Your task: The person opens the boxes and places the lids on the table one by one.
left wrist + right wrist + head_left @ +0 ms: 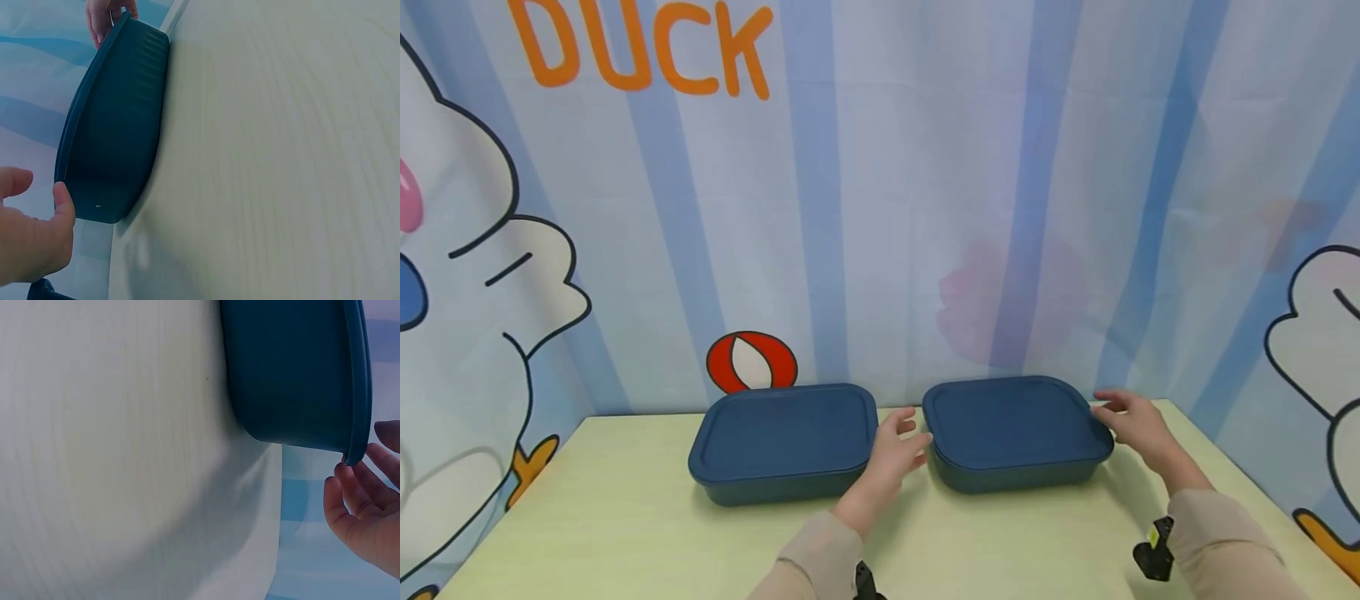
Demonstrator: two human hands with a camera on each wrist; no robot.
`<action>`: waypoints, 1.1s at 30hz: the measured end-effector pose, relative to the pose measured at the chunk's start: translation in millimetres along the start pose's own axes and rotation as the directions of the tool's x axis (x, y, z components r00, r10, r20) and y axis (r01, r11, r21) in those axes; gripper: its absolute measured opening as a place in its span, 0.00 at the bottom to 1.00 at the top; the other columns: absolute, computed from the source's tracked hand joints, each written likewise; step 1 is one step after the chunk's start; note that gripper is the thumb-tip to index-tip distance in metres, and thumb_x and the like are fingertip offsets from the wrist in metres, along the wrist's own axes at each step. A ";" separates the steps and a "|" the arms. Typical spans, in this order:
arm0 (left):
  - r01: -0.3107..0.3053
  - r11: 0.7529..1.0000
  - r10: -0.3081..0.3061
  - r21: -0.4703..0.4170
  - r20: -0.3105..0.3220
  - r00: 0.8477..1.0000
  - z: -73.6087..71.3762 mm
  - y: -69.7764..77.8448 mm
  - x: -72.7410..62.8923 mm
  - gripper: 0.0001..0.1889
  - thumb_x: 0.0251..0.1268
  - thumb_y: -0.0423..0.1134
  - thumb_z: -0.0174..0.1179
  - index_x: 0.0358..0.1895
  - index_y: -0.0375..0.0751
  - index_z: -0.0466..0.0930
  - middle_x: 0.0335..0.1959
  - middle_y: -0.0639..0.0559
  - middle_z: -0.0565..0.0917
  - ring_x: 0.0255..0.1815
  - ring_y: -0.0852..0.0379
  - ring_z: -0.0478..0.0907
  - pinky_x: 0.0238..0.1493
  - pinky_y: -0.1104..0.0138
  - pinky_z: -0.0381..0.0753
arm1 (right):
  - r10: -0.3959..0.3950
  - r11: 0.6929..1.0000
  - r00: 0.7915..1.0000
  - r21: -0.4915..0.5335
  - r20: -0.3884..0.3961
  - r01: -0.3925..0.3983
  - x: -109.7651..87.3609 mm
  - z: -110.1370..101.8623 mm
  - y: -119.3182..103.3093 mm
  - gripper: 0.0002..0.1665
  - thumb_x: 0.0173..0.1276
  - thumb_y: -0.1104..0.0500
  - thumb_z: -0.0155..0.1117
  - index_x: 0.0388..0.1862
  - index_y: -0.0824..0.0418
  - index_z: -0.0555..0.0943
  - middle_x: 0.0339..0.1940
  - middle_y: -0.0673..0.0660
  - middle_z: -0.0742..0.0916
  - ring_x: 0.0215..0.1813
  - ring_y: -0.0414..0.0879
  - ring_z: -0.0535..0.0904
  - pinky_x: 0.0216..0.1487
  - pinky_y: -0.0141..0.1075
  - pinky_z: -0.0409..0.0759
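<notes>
Two dark blue lidded boxes rest on the pale table. My left hand [891, 454] is in the gap between the left box [786, 442] and the right box [1018, 429]. In the left wrist view, its thumb tip is right at the rim of the right box [119, 119], and a finger stands apart from it. At the opposite end, my right hand [1138, 425] has its fingertips at the lid's edge. The right wrist view shows fingertips [345, 470] just under the rim, with the thumb spread away. Both boxes have their lids on.
The light wood-grain table [625, 517] extends in front of the boxes. Close behind them hangs a striped blue curtain [910, 208] with cartoon prints, and similar printed cloth runs along both sides. A small black device [1153, 550] is at the right cuff.
</notes>
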State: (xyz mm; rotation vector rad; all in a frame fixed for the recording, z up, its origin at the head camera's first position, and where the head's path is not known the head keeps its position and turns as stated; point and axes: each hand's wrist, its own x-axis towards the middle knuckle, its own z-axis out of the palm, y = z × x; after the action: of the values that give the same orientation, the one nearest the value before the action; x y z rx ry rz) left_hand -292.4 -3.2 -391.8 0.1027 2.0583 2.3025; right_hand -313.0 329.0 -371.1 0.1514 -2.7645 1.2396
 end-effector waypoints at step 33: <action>0.043 0.999 -0.043 0.004 -0.073 0.996 18.0 -18.5 17.2 0.29 0.61 0.32 0.60 0.64 0.26 0.62 0.40 0.44 0.71 0.29 0.60 0.71 0.29 0.71 0.75 | 0.133 0.987 0.989 0.088 0.063 -0.138 19.2 8.8 11.8 0.32 0.74 0.54 0.44 0.66 0.79 0.59 0.59 0.80 0.65 0.52 0.65 0.74 0.42 0.43 0.80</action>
State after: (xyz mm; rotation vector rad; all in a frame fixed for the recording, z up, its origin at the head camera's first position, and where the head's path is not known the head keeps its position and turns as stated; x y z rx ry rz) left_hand -308.2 18.1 -407.9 -0.0263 2.0789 2.3089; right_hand -334.1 329.4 -382.9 0.0062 -2.8082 1.4177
